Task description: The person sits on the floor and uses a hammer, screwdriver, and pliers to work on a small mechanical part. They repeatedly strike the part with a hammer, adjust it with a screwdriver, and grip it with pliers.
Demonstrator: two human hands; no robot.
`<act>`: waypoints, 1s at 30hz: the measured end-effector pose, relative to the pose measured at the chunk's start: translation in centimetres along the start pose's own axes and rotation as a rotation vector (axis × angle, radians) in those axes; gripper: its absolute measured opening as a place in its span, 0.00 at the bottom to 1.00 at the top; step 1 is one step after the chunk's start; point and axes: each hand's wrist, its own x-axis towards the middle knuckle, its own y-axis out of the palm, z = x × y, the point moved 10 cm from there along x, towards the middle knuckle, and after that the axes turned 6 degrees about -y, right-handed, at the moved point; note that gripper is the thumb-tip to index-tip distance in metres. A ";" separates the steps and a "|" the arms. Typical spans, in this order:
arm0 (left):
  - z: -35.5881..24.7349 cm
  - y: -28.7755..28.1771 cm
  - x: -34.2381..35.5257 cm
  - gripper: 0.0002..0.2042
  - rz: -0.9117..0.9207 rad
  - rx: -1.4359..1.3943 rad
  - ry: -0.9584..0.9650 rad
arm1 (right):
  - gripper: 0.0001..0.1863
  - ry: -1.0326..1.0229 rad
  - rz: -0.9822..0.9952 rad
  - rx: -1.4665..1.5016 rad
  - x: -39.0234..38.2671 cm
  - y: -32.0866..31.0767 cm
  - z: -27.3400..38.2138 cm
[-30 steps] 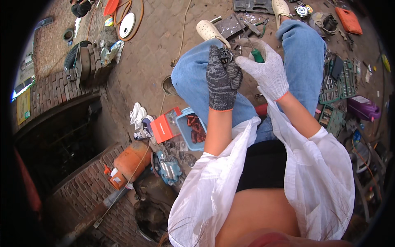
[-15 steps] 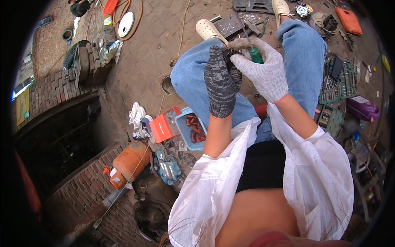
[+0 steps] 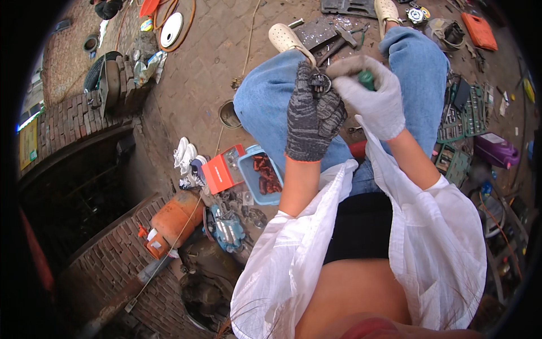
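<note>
My left hand (image 3: 311, 121), in a dark grey mottled glove, is closed around a small round metal part (image 3: 320, 83) with a dark ring-shaped face. Just to its right, my right hand (image 3: 374, 97), in a pale knit glove, holds a screwdriver by its green handle (image 3: 366, 79). The screwdriver's shaft is smeared by motion. Both hands are above and between my knees, the right fingertips close to the metal part; whether they touch it I cannot tell. Beyond them a hammer (image 3: 343, 39) lies by a dark metal plate (image 3: 315, 35).
Left of my legs stand a blue basin (image 3: 244, 169) with reddish-brown parts, a red box (image 3: 219, 174) and an orange gas cylinder (image 3: 179, 219). A dark pit (image 3: 79, 198) opens farther left. On the right lie green socket sets (image 3: 475, 110) and a purple jug (image 3: 497, 150).
My left hand has turned, bringing the metal part's round face into view. The right hand has drawn slightly right with the screwdriver, uncovering the hammer behind.
</note>
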 end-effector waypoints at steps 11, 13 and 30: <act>0.4 -0.4 -0.9 0.21 -0.128 -0.121 -0.119 | 0.16 -0.003 0.157 -0.159 0.8 0.6 2.7; 0.3 -0.1 -0.9 0.20 -0.120 -0.131 -0.102 | 0.16 -0.031 0.184 -0.174 0.9 0.8 2.9; -0.5 0.3 -1.4 0.21 -0.116 0.231 -0.052 | 0.19 0.101 0.106 -0.091 -0.5 -0.2 0.9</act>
